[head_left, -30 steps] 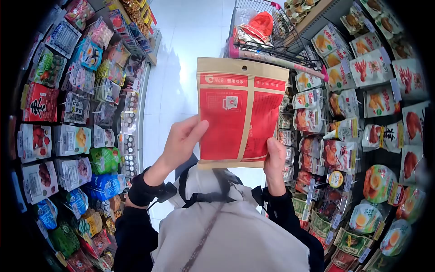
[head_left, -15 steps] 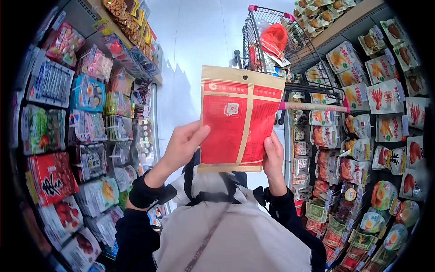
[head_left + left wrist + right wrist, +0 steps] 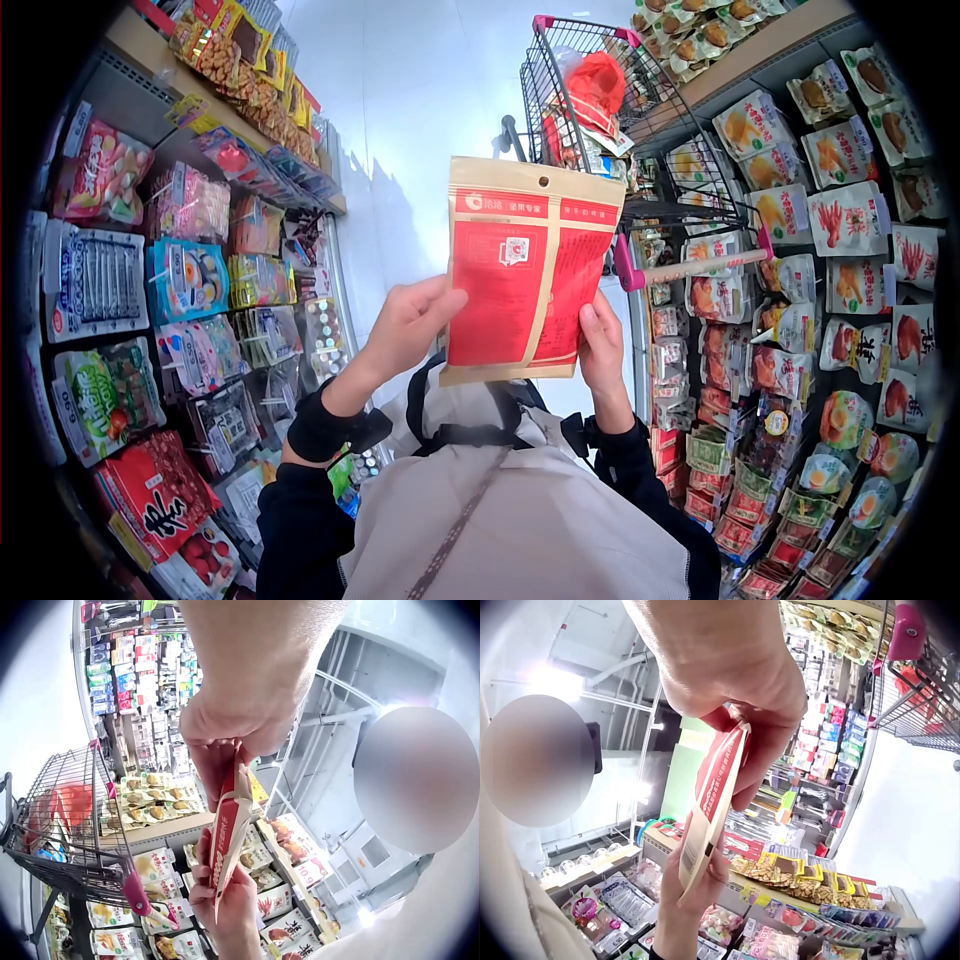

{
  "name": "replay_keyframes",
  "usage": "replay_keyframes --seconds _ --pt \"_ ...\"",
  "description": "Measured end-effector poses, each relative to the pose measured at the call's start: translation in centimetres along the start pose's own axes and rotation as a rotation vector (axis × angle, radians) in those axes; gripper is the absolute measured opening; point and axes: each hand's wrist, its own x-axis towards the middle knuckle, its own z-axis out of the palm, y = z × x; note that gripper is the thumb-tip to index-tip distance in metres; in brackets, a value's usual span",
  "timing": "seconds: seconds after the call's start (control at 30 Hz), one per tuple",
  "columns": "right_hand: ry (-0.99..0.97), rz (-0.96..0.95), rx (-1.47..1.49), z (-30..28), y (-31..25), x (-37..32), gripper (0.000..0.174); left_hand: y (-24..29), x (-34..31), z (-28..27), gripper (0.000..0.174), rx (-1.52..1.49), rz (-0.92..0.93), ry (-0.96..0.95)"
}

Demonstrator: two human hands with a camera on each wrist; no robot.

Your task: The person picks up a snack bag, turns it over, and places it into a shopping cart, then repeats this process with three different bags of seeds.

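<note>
A red and tan snack packet (image 3: 500,290) with a hang hole at its top is held upright before the chest, its printed panel facing the head camera. The left hand (image 3: 412,325) pinches its left edge, thumb on the near face. On the opposite edge the right hand (image 3: 602,345) grips the lower part, its thumb along the near side. In the left wrist view the packet (image 3: 231,825) appears edge-on between both hands. The right wrist view also shows the thin side of the packet (image 3: 709,810), with fingers behind it.
Ahead to the right stands a black wire shopping cart (image 3: 640,110) with a pink-ended handle (image 3: 700,268) and a red bag (image 3: 597,85) inside. Hanging snack packs line the left shelf (image 3: 190,280) and right shelf (image 3: 800,250). A pale floor aisle (image 3: 420,80) runs between them.
The head view has shifted, so the shelves and cart sit differently around the packet. Both hands keep their hold on the packet, which appears slightly lower in view.
</note>
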Motion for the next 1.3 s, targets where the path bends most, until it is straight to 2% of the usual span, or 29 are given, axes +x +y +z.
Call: replay_keyframes --seconds 0.2,0.33,0.43,0.47,0.63,0.73,0.83,0.93,1.0,1.07,1.1,1.2,1.23,1.3 --pt "0.055 -0.017 -0.065 -1.6 -2.3 2.5 0.034 1.4 4.6 0.6 0.029 0.021 0.08 -0.041" --pt "0.075 0.083 -0.078 -4.8 -3.6 3.3 0.036 2.3 8.1 1.6 0.03 0.013 0.051 -0.151" --pt "0.126 -0.149 0.063 -4.8 -4.4 4.2 0.044 2.7 10.8 3.1 0.031 -0.027 0.069 -0.209" --pt "0.152 -0.191 -0.033 -5.4 -4.0 4.4 0.05 2.7 11.6 3.5 0.032 -0.015 0.073 -0.24" --pt "0.29 -0.245 -0.059 -7.7 -4.5 5.0 0.05 4.2 15.4 5.2 0.042 -0.014 -0.012 -0.44" --pt "0.435 -0.272 -0.009 -8.4 -4.6 5.4 0.051 3.3 17.9 6.3 0.053 0.213 0.119 -0.531" --pt "0.56 -0.272 -0.014 -9.0 -4.6 6.1 0.051 3.5 20.5 7.4 0.051 0.106 -0.071 -0.645" --pt "0.691 -0.248 -0.04 -9.5 -4.2 7.3 0.046 3.5 23.7 7.9 0.05 0.094 -0.14 -0.722" --pt "0.726 -0.151 0.017 -10.0 -3.8 7.7 0.043 2.5 26.0 7.6 0.05 0.021 -0.224 -0.773" --pt "0.74 -0.032 0.059 -10.9 -3.8 8.3 0.038 2.7 28.6 6.7 0.047 0.059 -0.143 -0.712" --pt "0.793 -0.091 0.025 -10.8 -4.1 9.6 0.035 2.8 30.3 6.1 0.046 0.077 -0.1 -0.681" --pt "0.989 -0.079 -0.041 -11.5 -3.8 12.4 0.034 1.7 37.6 2.6 0.043 0.107 -0.027 -0.52" --pt "1.004 -0.061 -0.018 -11.6 -3.9 13.4 0.033 1.9 40.1 1.4 0.042 0.09 -0.01 -0.462" --pt "1.037 -0.025 0.029 -11.5 -4.2 15.2 0.03 3.2 45.9 -0.8 0.037 0.256 -0.017 -0.357"
